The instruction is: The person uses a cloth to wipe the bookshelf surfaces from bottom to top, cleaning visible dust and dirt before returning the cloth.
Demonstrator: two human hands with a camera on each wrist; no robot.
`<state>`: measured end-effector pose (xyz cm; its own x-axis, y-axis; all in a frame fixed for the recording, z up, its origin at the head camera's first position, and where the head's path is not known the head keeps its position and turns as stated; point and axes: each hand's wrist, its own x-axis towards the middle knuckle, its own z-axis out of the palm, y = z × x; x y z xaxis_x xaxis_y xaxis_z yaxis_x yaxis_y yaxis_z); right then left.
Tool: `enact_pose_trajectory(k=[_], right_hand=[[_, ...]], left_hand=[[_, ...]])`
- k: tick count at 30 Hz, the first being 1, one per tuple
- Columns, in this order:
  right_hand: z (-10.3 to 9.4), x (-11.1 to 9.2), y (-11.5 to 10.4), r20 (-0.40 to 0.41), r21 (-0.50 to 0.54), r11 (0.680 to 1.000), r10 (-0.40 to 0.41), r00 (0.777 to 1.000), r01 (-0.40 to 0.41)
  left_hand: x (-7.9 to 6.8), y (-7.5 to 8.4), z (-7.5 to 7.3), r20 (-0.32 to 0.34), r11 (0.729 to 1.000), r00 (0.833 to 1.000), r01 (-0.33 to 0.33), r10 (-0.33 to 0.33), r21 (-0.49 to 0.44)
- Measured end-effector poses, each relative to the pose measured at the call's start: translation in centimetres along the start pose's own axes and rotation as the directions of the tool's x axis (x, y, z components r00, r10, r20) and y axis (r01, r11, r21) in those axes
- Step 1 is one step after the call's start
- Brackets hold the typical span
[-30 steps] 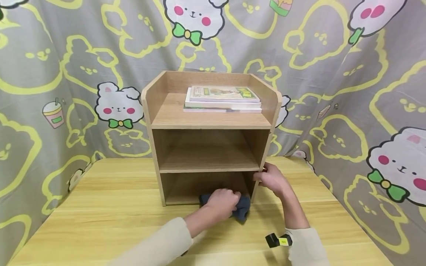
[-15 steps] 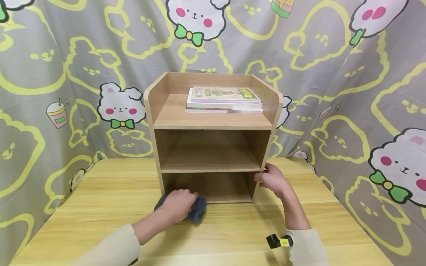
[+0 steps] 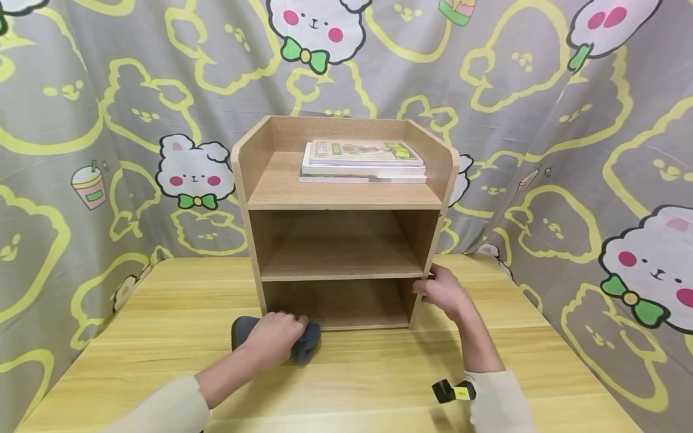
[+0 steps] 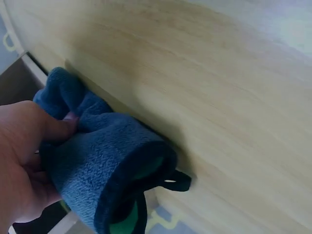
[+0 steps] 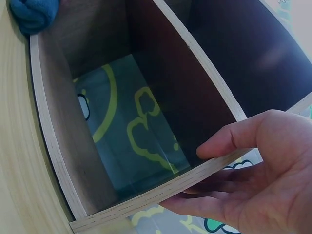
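A small wooden shelf unit (image 3: 346,196) with an upper ledge and two compartments stands on the table. At its lower left front corner, my left hand (image 3: 276,338) grips a bunched blue cleaning cloth (image 4: 97,158). The left wrist view shows the cloth's dark edging, a small loop and a green inner side, with the thumb pressed into its folds. My right hand (image 3: 445,292) holds the unit's right side panel (image 5: 161,194). In the right wrist view its thumb lies on the inside and its other fingers on the outside of that panel.
Several stacked books (image 3: 363,162) lie on the unit's upper ledge. The light wooden table (image 3: 368,385) extends around the unit. A patterned grey curtain (image 3: 130,210) hangs behind and at both sides. A black device (image 3: 453,392) is strapped at the right wrist.
My left hand has swept the cloth leftward along the unit's lower front, from the right end to the left corner, slowing in the last half second. The right hand keeps its hold.
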<state>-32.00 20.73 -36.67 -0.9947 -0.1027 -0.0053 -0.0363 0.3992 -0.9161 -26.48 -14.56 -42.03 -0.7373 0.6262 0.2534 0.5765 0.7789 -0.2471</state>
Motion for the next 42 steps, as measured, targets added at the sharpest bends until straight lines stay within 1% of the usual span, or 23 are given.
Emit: enact_pose_trajectory(k=[3, 6, 10, 14, 18, 23, 28, 31, 34, 38, 42], right_hand=[[-0.1, 0.0, -0.1, -0.006, 0.000, 1.000, 0.001, 1.000, -0.001], [-0.1, 0.0, -0.1, -0.011, -0.003, 1.000, -0.001, 1.000, 0.001], [-0.2, 0.0, -0.1, -0.010, -0.008, 1.000, -0.002, 1.000, 0.002], [-0.2, -0.1, -0.1, -0.006, -0.006, 1.000, 0.001, 1.000, -0.001], [-0.2, -0.1, -0.1, -0.007, -0.003, 1.000, 0.001, 1.000, -0.001], [-0.1, -0.2, -0.2, -0.014, -0.004, 1.000, -0.006, 1.000, 0.006], [-0.1, -0.2, -0.4, -0.015, -0.003, 1.000, -0.010, 1.000, 0.010], [0.0, -0.1, -0.5, -0.013, 0.002, 1.000, -0.012, 1.000, 0.012], [0.0, -0.1, -0.5, -0.009, -0.001, 1.000, -0.013, 1.000, 0.013], [-0.1, -0.1, -0.4, 0.002, -0.002, 1.000, -0.007, 1.000, 0.007], [-0.4, -0.2, 0.0, 0.051, 0.008, 1.000, 0.005, 0.999, -0.005]], left_hand=[[1.2, 0.8, 0.5, 0.004, 1.000, 1.000, -0.005, 0.005, -0.005], [2.7, 2.2, 0.9, 0.002, 0.999, 1.000, -0.023, 0.024, -0.021], [5.0, 4.6, 1.2, -0.031, 0.999, 0.998, -0.053, 0.052, -0.001], [7.3, 7.2, 1.4, -0.031, 0.998, 0.998, -0.057, 0.058, 0.020], [9.2, 9.3, 1.6, -0.024, 0.998, 0.998, -0.052, 0.053, 0.032], [11.3, 11.5, 1.5, -0.025, 0.995, 0.997, -0.070, 0.072, 0.065], [12.9, 13.3, 1.5, -0.035, 0.992, 0.995, -0.086, 0.090, 0.092], [13.7, 14.0, 1.5, -0.041, 0.992, 0.995, -0.082, 0.086, 0.097], [13.9, 14.2, 1.8, -0.038, 0.993, 0.997, -0.071, 0.075, 0.093], [13.3, 14.0, 1.9, 0.001, 0.998, 0.999, -0.034, 0.034, 0.056], [12.2, 13.7, 1.6, 0.039, 1.000, 0.999, -0.003, 0.004, -0.015]])
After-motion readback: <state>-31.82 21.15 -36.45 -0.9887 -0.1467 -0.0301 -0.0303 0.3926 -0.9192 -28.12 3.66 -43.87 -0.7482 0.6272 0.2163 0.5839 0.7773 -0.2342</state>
